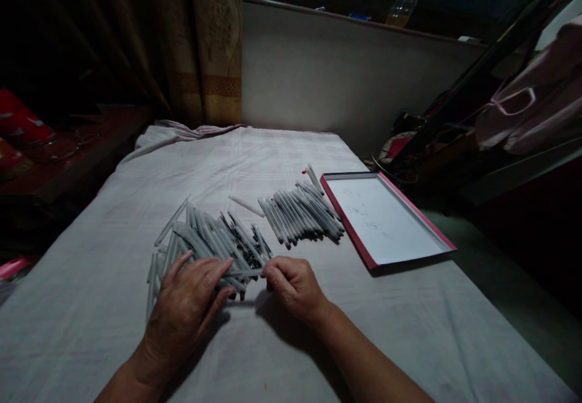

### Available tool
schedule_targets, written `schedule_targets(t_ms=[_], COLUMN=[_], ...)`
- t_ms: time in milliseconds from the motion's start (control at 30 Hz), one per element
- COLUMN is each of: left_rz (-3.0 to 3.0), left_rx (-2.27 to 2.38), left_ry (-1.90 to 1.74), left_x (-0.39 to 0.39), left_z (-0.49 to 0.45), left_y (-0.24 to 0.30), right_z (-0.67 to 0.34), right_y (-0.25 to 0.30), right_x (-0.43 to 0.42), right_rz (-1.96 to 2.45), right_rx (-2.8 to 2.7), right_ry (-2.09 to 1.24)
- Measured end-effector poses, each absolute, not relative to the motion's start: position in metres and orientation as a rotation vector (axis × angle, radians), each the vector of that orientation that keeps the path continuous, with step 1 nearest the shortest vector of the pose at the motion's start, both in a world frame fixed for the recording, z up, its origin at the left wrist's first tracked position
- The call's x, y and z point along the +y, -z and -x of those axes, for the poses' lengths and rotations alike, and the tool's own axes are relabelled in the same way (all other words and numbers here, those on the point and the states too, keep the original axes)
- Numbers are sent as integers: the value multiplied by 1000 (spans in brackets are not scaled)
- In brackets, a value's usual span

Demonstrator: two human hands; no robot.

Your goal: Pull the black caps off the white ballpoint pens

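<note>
In the head view, a thin translucent pen barrel (245,274) lies level between my two hands. My left hand (188,297) rests over the loose pile and has the barrel's left end between thumb and fingers. The fingers of my right hand (291,285) are curled and pinch the right end, hiding its tip. Under and behind my left hand spreads a jumbled pile of clear pen barrels (200,233), with small black parts (249,254) among them. A neater row of pens with dark ends (295,212) lies to the right.
A shallow red-edged box lid (391,218) with a white inside stands at the right of the cloth-covered table (113,330). One single barrel (246,206) lies between the two groups, and a small red piece (304,172) is near the row's far end. Curtains (218,45) hang behind.
</note>
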State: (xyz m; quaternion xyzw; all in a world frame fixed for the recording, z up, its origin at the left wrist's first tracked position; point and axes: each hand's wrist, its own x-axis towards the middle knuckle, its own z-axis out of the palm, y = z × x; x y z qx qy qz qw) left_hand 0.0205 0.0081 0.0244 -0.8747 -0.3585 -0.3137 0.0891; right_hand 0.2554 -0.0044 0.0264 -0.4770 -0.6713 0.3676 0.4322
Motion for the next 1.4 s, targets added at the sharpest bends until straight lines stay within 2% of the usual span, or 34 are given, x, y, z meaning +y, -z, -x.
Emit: schedule_targets(t_ms=[167, 400, 1133, 1400], left_rz=[2648, 2627, 2654, 2671], left_rx=[-1072, -1094, -1179, -1123], left_ry=[981, 992, 958, 990], left_x=[7, 7, 9, 11], left_z=[-24, -27, -24, -24], left_y=[-25, -28, -19, -16], right_z=[-257, -257, -262, -261], right_y=[-18, -17, -13, -13], right_x=[-3, 0, 2, 2], right_rz=[1223, 1298, 1138, 1061], right_rx=[-1496, -1437, -1524, -1517], right_ry=[-1052, -1064, -895, -712])
